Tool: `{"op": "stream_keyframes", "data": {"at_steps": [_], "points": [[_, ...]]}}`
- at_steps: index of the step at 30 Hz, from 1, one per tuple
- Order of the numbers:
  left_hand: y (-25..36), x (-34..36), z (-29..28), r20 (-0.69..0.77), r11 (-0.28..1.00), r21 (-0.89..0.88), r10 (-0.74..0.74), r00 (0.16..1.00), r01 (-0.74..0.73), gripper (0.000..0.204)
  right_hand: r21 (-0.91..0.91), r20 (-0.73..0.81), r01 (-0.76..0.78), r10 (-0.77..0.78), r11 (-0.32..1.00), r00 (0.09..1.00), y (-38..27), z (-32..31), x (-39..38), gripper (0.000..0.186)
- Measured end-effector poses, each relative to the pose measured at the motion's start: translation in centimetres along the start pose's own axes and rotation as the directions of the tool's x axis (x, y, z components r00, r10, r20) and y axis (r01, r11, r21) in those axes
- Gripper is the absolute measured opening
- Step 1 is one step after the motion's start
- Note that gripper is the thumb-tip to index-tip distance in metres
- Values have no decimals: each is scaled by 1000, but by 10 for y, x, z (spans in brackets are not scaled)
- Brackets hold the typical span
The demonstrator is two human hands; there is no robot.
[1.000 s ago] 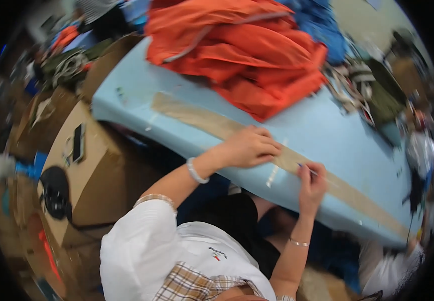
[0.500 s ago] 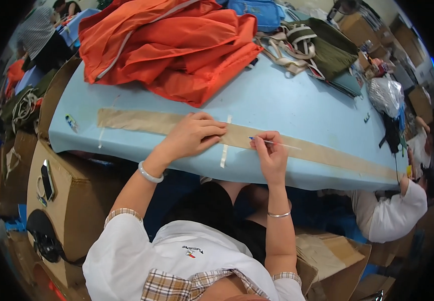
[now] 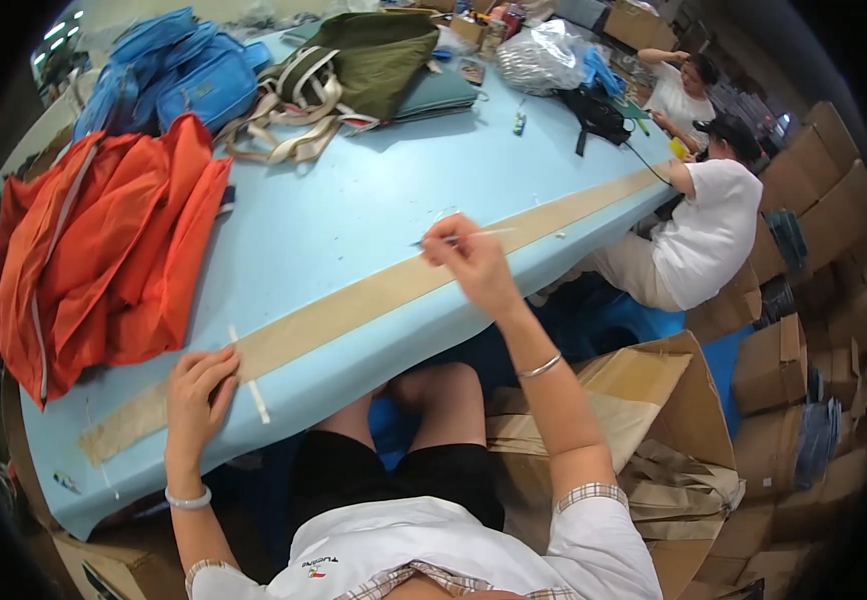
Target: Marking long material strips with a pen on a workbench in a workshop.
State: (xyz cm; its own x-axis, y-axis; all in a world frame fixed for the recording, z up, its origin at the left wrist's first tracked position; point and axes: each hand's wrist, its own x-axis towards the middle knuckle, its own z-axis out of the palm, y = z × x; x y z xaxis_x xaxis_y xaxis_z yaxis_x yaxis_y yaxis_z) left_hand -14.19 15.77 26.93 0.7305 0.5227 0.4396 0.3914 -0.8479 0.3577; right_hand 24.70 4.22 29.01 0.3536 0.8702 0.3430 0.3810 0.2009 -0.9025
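A long tan strip of fabric or paper [image 3: 353, 309] lies along the near edge of the blue-covered table. My left hand [image 3: 198, 398] rests on its left part with fingers stretched out, just left of a piece of white tape [image 3: 260, 402]. Farther right, my right hand [image 3: 473, 268] pinches a thin pen [image 3: 496, 232] with a pale barrel. The pen's dark tip points left, over the strip's far edge; whether it touches anything, I cannot tell.
Orange fabric [image 3: 123, 270] is heaped at the left. Behind it lie blue bags [image 3: 203, 85] and an olive-green bag [image 3: 373, 60] with pale straps. A person in white [image 3: 708, 235] sits at the strip's far end. An open carton [image 3: 698, 420] stands by my right arm.
My view has swung to the right. My right hand, still with the pen, has moved away from my left hand, rightward along the strip. My left hand stays beside the white tape.
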Motion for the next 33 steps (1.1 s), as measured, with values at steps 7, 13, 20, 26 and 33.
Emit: {"op": "stream_keyframes", "data": {"at_steps": [7, 13, 20, 26, 33], "points": [[5, 3, -5, 74, 998, 46, -42, 996, 38, 27, -163, -410, -137, 59, 977, 910, 43, -162, 43, 22], [5, 7, -7, 148, 993, 96, -78, 986, 64, 29, -409, -285, -185, 67, 894, 956, 83, -218, 43, 19], [22, 30, -13, 223, 987, 130, -126, 967, 99, 28, -504, -160, 15, -111, 864, 981, 105, -239, 28, 17], [-24, 53, -23, 381, 945, 175, 195, 904, -277, 29, -549, -152, 132, -254, 826, 955, 130, -216, 14, 15], [188, 284, 157, 167, 908, -130, 417, 894, -399, 34, -655, -62, 199, -314, 729, 947, 134, -225, 18, 17]]}}
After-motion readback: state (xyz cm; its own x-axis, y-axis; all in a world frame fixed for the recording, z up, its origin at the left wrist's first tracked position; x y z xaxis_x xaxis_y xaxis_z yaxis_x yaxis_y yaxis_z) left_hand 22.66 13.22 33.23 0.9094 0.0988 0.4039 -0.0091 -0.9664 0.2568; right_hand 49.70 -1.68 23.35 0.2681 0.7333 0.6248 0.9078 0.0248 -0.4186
